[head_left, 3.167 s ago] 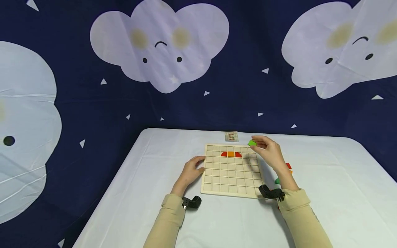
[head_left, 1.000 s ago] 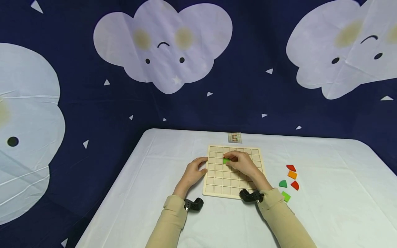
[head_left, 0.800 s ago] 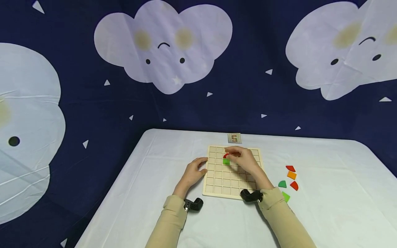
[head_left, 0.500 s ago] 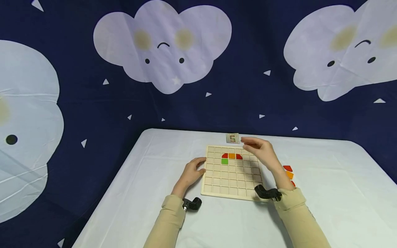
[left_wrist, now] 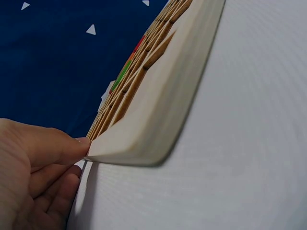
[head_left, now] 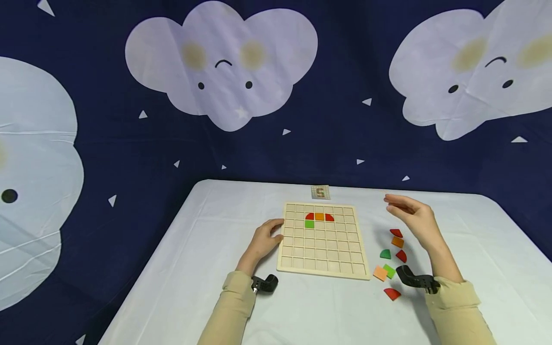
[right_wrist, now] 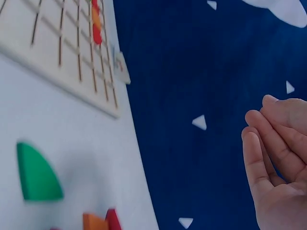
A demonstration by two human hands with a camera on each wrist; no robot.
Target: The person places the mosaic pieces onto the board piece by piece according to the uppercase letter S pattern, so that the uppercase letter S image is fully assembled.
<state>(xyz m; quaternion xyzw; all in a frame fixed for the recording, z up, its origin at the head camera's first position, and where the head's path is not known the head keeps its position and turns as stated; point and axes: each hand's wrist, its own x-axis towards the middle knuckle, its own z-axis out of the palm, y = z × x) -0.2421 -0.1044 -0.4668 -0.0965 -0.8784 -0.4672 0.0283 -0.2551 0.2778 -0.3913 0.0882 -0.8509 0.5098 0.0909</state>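
Observation:
My left hand (head_left: 260, 242) rests at the left edge of a pale wooden grid board (head_left: 325, 274), thumb and fingertips touching its side. In the left wrist view a fingertip meets the board's rim (left_wrist: 144, 139). On the grid sit a red quarter-round tile (head_left: 310, 216), an orange square tile (head_left: 319, 216), another red quarter-round tile (head_left: 329, 217) and, one row nearer, a light green square tile (head_left: 309, 224). My right hand (head_left: 416, 218) hovers above the table right of the board, fingers loosely bent, holding nothing. The right wrist view shows this hand (right_wrist: 278, 153) bare-fingered in the air.
Loose tiles lie right of the board, including a dark green quarter-round (head_left: 385, 254), an orange square (head_left: 397, 242), a light green square (head_left: 389, 271), a pale orange square (head_left: 380, 273) and a red quarter-round (head_left: 392, 293). A small pattern card (head_left: 320, 192) lies behind the board.
My right hand carried the light green square tile onto the grid below the left red tile and let it go. It then moved right, over the loose tiles. My left hand stayed at the board's edge.

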